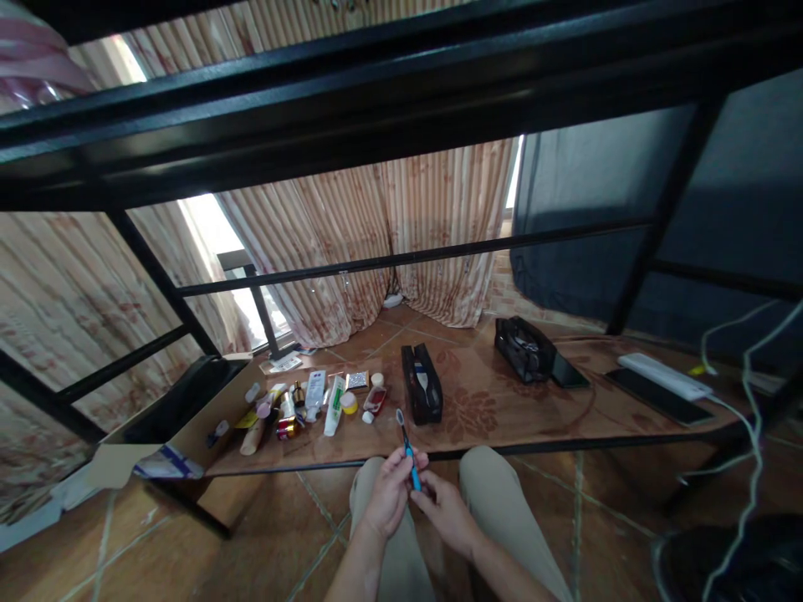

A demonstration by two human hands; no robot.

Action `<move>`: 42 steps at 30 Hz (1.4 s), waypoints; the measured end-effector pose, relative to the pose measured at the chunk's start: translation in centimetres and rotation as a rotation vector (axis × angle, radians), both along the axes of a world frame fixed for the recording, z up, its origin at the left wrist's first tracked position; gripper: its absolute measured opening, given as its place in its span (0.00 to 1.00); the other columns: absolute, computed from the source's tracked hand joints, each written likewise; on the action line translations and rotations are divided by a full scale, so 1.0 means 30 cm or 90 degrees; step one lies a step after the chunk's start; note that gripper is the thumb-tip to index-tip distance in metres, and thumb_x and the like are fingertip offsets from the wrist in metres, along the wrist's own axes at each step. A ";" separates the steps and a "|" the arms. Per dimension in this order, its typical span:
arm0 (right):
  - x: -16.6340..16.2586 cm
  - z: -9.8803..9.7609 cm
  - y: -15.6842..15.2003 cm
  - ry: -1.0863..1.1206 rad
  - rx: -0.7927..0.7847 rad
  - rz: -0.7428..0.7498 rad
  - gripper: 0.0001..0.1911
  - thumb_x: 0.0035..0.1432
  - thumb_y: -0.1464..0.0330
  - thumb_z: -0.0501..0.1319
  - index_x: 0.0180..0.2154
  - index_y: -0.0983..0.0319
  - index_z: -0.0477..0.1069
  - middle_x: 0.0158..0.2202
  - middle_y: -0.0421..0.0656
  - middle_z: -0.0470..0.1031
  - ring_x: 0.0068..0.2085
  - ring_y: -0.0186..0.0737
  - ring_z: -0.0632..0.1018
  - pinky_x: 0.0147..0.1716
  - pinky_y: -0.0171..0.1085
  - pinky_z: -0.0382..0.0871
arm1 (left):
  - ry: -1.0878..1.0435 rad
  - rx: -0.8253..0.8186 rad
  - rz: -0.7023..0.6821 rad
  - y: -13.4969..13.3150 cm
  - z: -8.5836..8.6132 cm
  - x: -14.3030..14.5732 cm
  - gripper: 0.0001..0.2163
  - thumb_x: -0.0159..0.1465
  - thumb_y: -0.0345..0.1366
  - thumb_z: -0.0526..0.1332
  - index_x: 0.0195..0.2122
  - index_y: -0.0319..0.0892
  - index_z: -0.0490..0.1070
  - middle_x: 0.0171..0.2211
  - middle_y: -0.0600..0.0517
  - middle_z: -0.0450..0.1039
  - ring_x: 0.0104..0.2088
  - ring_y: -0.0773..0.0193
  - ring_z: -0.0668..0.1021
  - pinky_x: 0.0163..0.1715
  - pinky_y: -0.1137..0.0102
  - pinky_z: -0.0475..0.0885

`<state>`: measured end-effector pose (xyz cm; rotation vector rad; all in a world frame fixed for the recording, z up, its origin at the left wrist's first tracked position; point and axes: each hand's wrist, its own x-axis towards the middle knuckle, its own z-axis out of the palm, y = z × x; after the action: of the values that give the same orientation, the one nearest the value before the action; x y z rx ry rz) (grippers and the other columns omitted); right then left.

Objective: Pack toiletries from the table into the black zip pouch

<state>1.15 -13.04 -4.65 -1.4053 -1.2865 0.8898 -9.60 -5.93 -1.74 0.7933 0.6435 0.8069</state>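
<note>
A blue-handled toothbrush [409,456] stands nearly upright in front of my knees, its dark neck and bristle head leaning up and to the left. My left hand [390,487] is closed around the handle, thumb and fingers pinching its middle. At the handle's lower end, my right hand [444,508] has its thumb and fingers closed on it. Just beyond the brush head, a black mesh pouch [432,411] lies unzipped on the cloth, with a white and blue item [423,380] inside. Left of it rest a white and green tube [335,407] and a red bottle [375,401].
Several small toiletries [289,407] and an open cardboard box [213,447] stand at the left. To the right are another black pouch [520,349], a phone [568,372], a white power strip [663,377] and cables. A black metal bar [401,117] crosses above the low table [477,431].
</note>
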 end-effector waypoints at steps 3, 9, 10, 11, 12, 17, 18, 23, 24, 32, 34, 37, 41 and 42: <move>-0.031 0.012 -0.005 0.010 0.004 -0.018 0.10 0.57 0.65 0.57 0.39 0.61 0.72 0.35 0.43 0.77 0.36 0.41 0.77 0.39 0.38 0.68 | 0.002 0.014 -0.010 -0.017 -0.001 -0.012 0.17 0.51 0.40 0.72 0.39 0.37 0.76 0.37 0.43 0.79 0.43 0.56 0.80 0.46 0.66 0.70; -0.019 0.032 -0.018 0.038 -0.003 -0.097 0.11 0.55 0.63 0.58 0.38 0.61 0.72 0.31 0.43 0.77 0.39 0.43 0.77 0.42 0.41 0.69 | 0.019 0.070 -0.062 -0.048 0.009 -0.009 0.14 0.52 0.41 0.70 0.37 0.39 0.78 0.40 0.45 0.78 0.44 0.56 0.78 0.48 0.66 0.68; -0.006 0.027 -0.022 0.053 0.005 -0.100 0.11 0.55 0.62 0.59 0.38 0.61 0.73 0.32 0.43 0.78 0.39 0.44 0.77 0.43 0.41 0.69 | 0.028 0.073 -0.071 -0.051 0.010 -0.004 0.14 0.52 0.42 0.69 0.36 0.39 0.78 0.40 0.45 0.78 0.43 0.57 0.78 0.47 0.67 0.68; 0.008 0.021 -0.026 0.068 0.013 -0.104 0.12 0.54 0.61 0.60 0.38 0.61 0.73 0.33 0.43 0.78 0.40 0.44 0.77 0.43 0.42 0.69 | 0.040 0.076 -0.080 -0.052 0.008 0.002 0.13 0.53 0.42 0.69 0.36 0.40 0.78 0.40 0.46 0.78 0.43 0.57 0.78 0.46 0.67 0.68; 0.021 0.011 -0.029 0.083 0.020 -0.107 0.13 0.54 0.60 0.61 0.37 0.61 0.73 0.34 0.44 0.78 0.40 0.44 0.77 0.43 0.42 0.69 | 0.055 0.081 -0.088 -0.052 0.005 0.008 0.13 0.53 0.43 0.69 0.36 0.40 0.78 0.39 0.46 0.78 0.42 0.57 0.78 0.45 0.67 0.68; 0.051 -0.041 -0.025 0.154 0.024 -0.105 0.15 0.52 0.56 0.62 0.34 0.62 0.74 0.33 0.44 0.78 0.37 0.43 0.76 0.41 0.42 0.69 | 0.135 0.137 -0.091 -0.043 -0.024 0.032 0.12 0.54 0.41 0.69 0.36 0.39 0.78 0.36 0.47 0.79 0.39 0.59 0.76 0.41 0.70 0.67; 0.049 -0.048 -0.022 0.158 0.019 -0.099 0.15 0.53 0.56 0.62 0.34 0.62 0.74 0.33 0.44 0.78 0.37 0.43 0.76 0.41 0.41 0.69 | 0.147 0.143 -0.087 -0.040 -0.030 0.035 0.13 0.53 0.40 0.69 0.36 0.39 0.78 0.35 0.47 0.79 0.38 0.60 0.76 0.41 0.70 0.67; 0.039 -0.050 -0.020 0.185 -0.011 -0.079 0.15 0.54 0.57 0.61 0.37 0.62 0.74 0.31 0.42 0.76 0.33 0.39 0.74 0.35 0.37 0.67 | 0.164 0.105 -0.086 -0.027 -0.048 0.042 0.14 0.51 0.40 0.71 0.37 0.39 0.78 0.35 0.47 0.78 0.36 0.60 0.76 0.40 0.70 0.67; 0.038 -0.048 -0.021 0.192 -0.014 -0.076 0.15 0.55 0.57 0.61 0.37 0.62 0.74 0.30 0.41 0.75 0.32 0.38 0.73 0.33 0.36 0.66 | 0.159 0.091 -0.086 -0.024 -0.050 0.042 0.15 0.51 0.40 0.71 0.37 0.38 0.78 0.35 0.47 0.78 0.36 0.61 0.76 0.39 0.70 0.67; 0.031 -0.047 -0.016 0.201 -0.059 -0.044 0.13 0.55 0.58 0.61 0.34 0.62 0.71 0.24 0.35 0.67 0.26 0.32 0.68 0.28 0.33 0.62 | 0.171 0.078 -0.044 -0.019 -0.046 0.049 0.16 0.51 0.41 0.72 0.36 0.37 0.74 0.33 0.49 0.76 0.32 0.66 0.76 0.33 0.74 0.68; 0.026 -0.042 -0.016 0.222 -0.066 -0.019 0.16 0.57 0.55 0.59 0.34 0.62 0.70 0.24 0.36 0.68 0.25 0.32 0.69 0.27 0.33 0.63 | 0.173 0.061 -0.051 -0.023 -0.038 0.051 0.17 0.51 0.43 0.71 0.36 0.38 0.72 0.32 0.50 0.75 0.27 0.68 0.75 0.25 0.76 0.67; 0.019 -0.036 -0.017 0.247 -0.064 0.005 0.19 0.60 0.51 0.56 0.35 0.62 0.69 0.24 0.37 0.70 0.25 0.32 0.70 0.27 0.33 0.65 | 0.166 0.032 -0.076 -0.031 -0.023 0.054 0.19 0.53 0.46 0.70 0.37 0.39 0.70 0.31 0.52 0.74 0.19 0.72 0.71 0.16 0.77 0.62; 0.018 -0.043 -0.018 0.236 -0.061 0.012 0.20 0.61 0.50 0.53 0.34 0.61 0.67 0.24 0.38 0.71 0.25 0.33 0.71 0.27 0.34 0.66 | 0.131 0.000 -0.077 -0.038 -0.003 0.056 0.19 0.52 0.46 0.70 0.36 0.41 0.66 0.32 0.53 0.75 0.15 0.76 0.67 0.13 0.77 0.62; 0.018 -0.046 -0.018 0.230 -0.061 0.010 0.20 0.62 0.50 0.53 0.33 0.61 0.67 0.24 0.38 0.71 0.25 0.33 0.71 0.28 0.34 0.66 | 0.121 -0.008 -0.076 -0.039 0.000 0.056 0.19 0.52 0.46 0.70 0.36 0.41 0.66 0.33 0.53 0.75 0.15 0.76 0.67 0.13 0.77 0.62</move>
<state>1.68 -13.59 -6.03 -1.2381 -0.9930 1.1691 -7.92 -7.10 -1.73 0.8945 0.7624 0.6232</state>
